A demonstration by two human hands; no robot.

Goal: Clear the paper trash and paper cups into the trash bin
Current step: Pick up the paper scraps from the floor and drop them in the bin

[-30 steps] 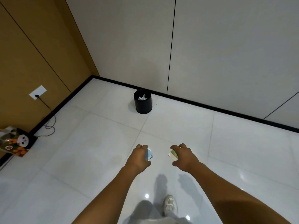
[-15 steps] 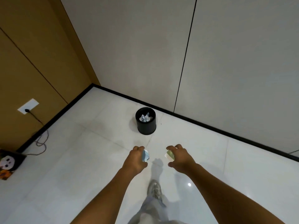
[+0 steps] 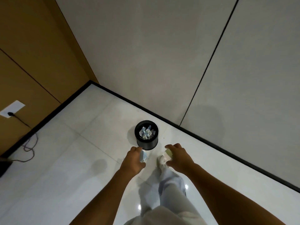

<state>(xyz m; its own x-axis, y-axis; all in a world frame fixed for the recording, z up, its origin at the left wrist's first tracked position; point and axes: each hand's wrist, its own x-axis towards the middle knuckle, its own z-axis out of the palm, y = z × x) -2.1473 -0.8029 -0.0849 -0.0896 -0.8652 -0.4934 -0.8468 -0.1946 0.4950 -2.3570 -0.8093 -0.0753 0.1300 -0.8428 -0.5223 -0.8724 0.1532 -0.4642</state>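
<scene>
While both forearms reach forward over the glossy white tiled floor, a leg in pale trousers steps ahead between them, its light shoe planted just short of the bin. The left hand has its fingers curled round a pale blue paper cup, of which only a part shows past the knuckles. The right hand likewise grips a crumpled cream and pale green cup, thumb below and fingers over the top. Both hands are held near the black trash bin, on its near side and not over its mouth. That round bin stands upright on the floor, close to the grey wall, and crumpled white and bluish paper lies inside it. Farther left, a thin dark cable loops across the tiles along the black skirting and runs up to a white socket plate on the brown panelled wall.
</scene>
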